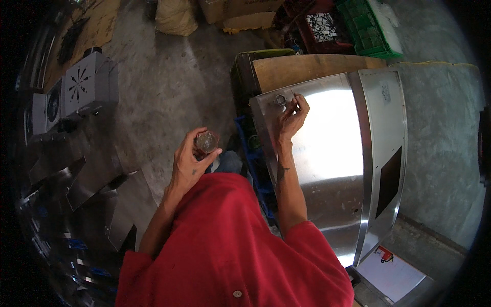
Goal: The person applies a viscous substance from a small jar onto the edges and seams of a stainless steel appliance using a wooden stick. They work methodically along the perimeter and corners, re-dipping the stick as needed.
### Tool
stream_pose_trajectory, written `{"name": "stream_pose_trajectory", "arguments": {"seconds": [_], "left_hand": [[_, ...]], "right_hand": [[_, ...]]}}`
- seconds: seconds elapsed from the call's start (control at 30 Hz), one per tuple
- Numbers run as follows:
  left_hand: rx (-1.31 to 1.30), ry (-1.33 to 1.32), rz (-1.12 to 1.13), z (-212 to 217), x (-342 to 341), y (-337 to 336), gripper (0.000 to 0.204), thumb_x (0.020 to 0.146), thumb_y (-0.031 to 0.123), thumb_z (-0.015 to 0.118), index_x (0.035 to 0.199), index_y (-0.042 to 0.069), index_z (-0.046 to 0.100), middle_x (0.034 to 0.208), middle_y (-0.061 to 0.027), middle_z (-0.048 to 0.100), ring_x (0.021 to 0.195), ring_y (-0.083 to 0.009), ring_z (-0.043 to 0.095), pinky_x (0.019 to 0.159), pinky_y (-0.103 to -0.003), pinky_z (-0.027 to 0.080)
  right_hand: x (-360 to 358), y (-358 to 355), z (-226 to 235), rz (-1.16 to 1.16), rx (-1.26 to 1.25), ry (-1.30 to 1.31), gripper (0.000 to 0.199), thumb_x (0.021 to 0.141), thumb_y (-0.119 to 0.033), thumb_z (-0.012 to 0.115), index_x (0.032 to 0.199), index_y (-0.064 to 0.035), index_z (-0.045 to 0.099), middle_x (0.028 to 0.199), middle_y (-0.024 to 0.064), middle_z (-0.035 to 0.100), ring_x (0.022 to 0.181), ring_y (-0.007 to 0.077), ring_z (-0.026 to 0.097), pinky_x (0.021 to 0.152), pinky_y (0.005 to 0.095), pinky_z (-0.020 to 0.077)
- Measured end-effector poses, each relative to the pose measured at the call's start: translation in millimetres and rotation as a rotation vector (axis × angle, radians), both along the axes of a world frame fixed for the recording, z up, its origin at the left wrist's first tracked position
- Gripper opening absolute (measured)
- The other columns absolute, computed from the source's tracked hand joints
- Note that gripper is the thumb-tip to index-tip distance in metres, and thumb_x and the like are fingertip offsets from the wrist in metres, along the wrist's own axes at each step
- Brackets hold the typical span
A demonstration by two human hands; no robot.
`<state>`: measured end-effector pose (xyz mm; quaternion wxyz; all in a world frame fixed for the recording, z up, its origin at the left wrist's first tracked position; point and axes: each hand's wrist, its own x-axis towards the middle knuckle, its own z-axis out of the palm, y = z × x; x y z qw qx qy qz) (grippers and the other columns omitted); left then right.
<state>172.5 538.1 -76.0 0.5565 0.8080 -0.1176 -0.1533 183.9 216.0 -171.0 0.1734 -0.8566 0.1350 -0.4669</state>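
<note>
A large shiny sheet-metal panel (pixel 332 169) lies in front of me on a wooden board (pixel 307 66). My right hand (pixel 291 117) rests on the panel's far left corner, its fingers pinched at a small round ring-shaped part (pixel 281 100) there. My left hand (pixel 192 161) is raised to the left of the panel and grips a small round shiny part (pixel 206 141) between thumb and fingers. My red sleeves and shirt fill the lower middle of the view.
Bent sheet-metal pieces (pixel 97 194) are stacked at the left, with white vented metal boxes (pixel 87 84) behind them. A green crate (pixel 371 25) and a dark red crate of small parts (pixel 319 28) stand at the back. A blue crate (pixel 255 163) sits under the panel's left edge. A white sheet (pixel 391 273) lies at lower right.
</note>
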Motion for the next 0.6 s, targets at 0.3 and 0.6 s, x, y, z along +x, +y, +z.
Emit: {"name": "stream_pose_trajectory", "arguments": {"seconds": [0.3,0.6], "left_hand": [[0.013,0.058,0.016,4.7,-1.8,1.0,0.061,0.091,0.023,0.089,0.142,0.006,0.058,0.129,-0.0172,0.07,0.115,-0.0299,0.073,0.09,-0.04,0.065],[-0.003,0.006,0.021,2.8,-3.2,3.5,0.062,0.092,0.019,0.088,0.143,0.004,0.057,0.125,-0.0169,0.072,0.113,-0.027,0.073,0.091,-0.039,0.063]], "right_hand": [[8.4,-4.0,-6.7,0.021,0.096,0.033,0.024,0.11,0.002,0.054,0.132,-0.0046,0.049,0.126,0.0185,0.065,0.096,0.0263,0.07,0.077,0.0349,0.0608],[9.4,-1.6,1.2,0.064,0.314,-0.007,0.022,0.113,-0.006,0.053,0.135,-0.0059,0.05,0.127,0.0173,0.064,0.088,0.0174,0.067,0.075,0.0321,0.0575]]}}
